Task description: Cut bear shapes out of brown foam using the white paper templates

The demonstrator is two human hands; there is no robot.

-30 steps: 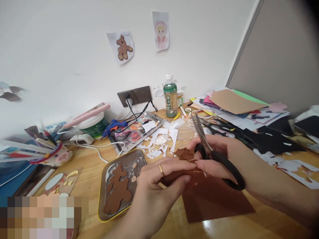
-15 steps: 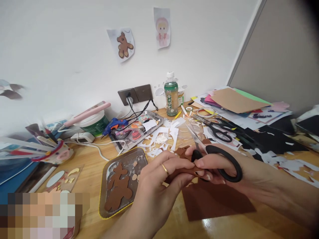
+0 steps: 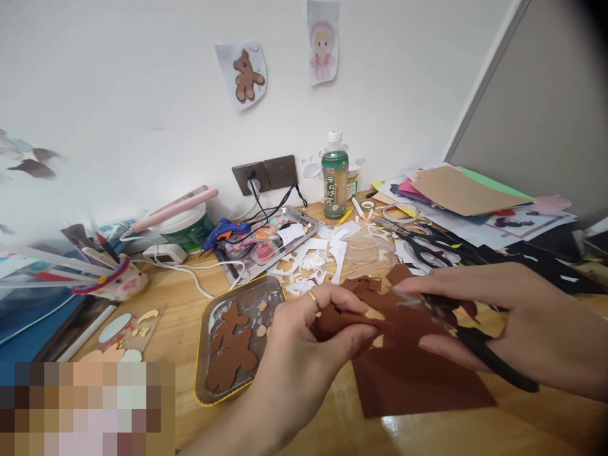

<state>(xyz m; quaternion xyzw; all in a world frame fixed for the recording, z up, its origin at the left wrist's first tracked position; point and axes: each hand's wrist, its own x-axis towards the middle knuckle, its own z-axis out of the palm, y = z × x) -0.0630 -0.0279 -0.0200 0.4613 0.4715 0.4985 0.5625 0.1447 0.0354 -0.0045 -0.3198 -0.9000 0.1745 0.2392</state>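
My left hand [image 3: 313,335], with a ring on one finger, pinches the left edge of a brown paper piece [image 3: 394,320] held just above the desk. My right hand [image 3: 503,323] grips black-handled scissors [image 3: 479,345], their blades lying across the brown piece and pointing left. A larger brown sheet [image 3: 418,380] lies flat on the wooden desk under both hands. Left of my left hand sits a yellow-rimmed metal tray [image 3: 204,361] holding a brown bear cutout [image 3: 232,348].
White paper scraps [image 3: 313,259], a second metal tray [image 3: 266,244] and a blue glue gun [image 3: 223,231] lie behind. A green bottle [image 3: 335,177] stands at the wall. Coloured papers [image 3: 465,193] and other scissors [image 3: 427,250] crowd the right. A pen holder [image 3: 109,282] is at left.
The scissors swung down from pointing up and away to lying across the brown piece, pointing left. My right hand moved right. The brown piece now spreads wider between my hands.
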